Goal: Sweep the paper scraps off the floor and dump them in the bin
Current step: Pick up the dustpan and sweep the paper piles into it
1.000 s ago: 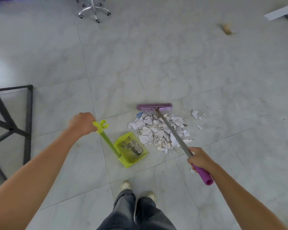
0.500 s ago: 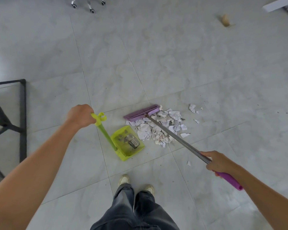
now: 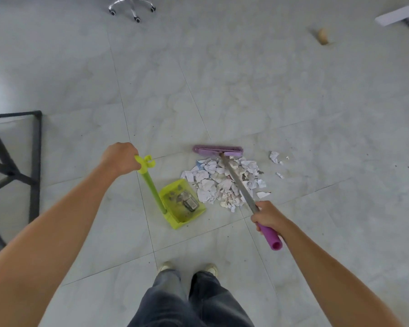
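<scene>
Well, far L a black metal frame is standing on the pale tiled floor, w/ a chrome chair base showing at the top edge. Next over, the left grip is clenching round the top of the lime-green dustpan handle, which is rising at a tilt from the dustpan. The pan is sitting on the floor w/ its open side facing the paper, and is carrying some dark debris. Below that, bottom centre, the person's dark trousers and pale shoes are showing. Just beside the pan's mouth, the paper scraps are lying in one crumpled white heap on the floor, approx mid-view; can't tell if heap & pan are touching. The purple broom head is resting at the heap's far edge. Its metal shaft is running back over the pile to the right grip, which is grasping it where the purple sleeve begins. A few stray scraps are lying apart, R of the heap. Further R and well away, a small brown object is sitting on the floor, and a white board is poking in at the top corner.
</scene>
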The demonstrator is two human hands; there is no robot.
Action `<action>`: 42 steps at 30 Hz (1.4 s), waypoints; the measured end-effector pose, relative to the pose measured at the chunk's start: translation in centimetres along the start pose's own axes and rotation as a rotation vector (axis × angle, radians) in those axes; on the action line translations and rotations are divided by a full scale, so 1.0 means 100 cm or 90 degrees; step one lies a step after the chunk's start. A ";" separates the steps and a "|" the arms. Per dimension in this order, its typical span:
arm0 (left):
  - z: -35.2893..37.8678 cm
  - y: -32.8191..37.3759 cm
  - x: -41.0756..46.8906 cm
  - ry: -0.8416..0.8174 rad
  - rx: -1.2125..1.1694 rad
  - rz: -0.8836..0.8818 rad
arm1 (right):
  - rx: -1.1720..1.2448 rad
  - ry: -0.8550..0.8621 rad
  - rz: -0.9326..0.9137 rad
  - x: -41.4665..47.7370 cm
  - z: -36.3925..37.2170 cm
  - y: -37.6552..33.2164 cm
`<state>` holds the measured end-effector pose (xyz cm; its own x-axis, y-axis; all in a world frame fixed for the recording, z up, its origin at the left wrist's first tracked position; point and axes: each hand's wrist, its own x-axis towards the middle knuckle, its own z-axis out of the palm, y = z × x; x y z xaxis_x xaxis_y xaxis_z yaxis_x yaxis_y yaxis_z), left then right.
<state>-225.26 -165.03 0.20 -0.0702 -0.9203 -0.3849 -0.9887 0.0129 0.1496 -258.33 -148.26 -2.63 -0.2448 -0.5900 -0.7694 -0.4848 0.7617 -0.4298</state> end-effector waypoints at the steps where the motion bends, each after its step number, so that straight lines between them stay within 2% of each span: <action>1: -0.001 0.001 0.000 -0.002 0.000 0.000 | 0.032 -0.017 0.007 -0.002 0.009 -0.004; 6: -0.005 0.007 0.000 -0.005 -0.013 0.018 | 0.115 -0.062 0.038 -0.038 0.040 -0.007; 15: -0.003 0.004 -0.004 0.012 -0.024 0.048 | 0.180 -0.138 0.085 -0.101 0.040 -0.012; 21: -0.002 0.002 -0.006 0.021 -0.022 0.058 | 0.386 -0.195 0.175 -0.136 0.042 -0.009; 25: -0.002 0.002 -0.005 0.017 -0.024 0.066 | 0.463 -0.230 0.221 -0.157 0.048 -0.011; 30: -0.003 -0.002 -0.010 0.006 -0.023 0.082 | 0.571 -0.238 0.205 -0.179 0.031 -0.013; 33: -0.004 -0.005 -0.010 -0.001 -0.023 0.087 | 0.551 -0.221 0.163 -0.185 0.017 -0.011; 42: -0.009 0.001 -0.002 -0.017 -0.010 0.104 | 0.387 -0.073 0.047 -0.170 -0.021 -0.022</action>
<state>-225.21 -165.21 1.06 -0.2335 -0.8955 -0.3789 -0.9616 0.1550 0.2264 -254.90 -140.52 12.38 -0.1511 -0.5226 -0.8391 0.1034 0.8358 -0.5392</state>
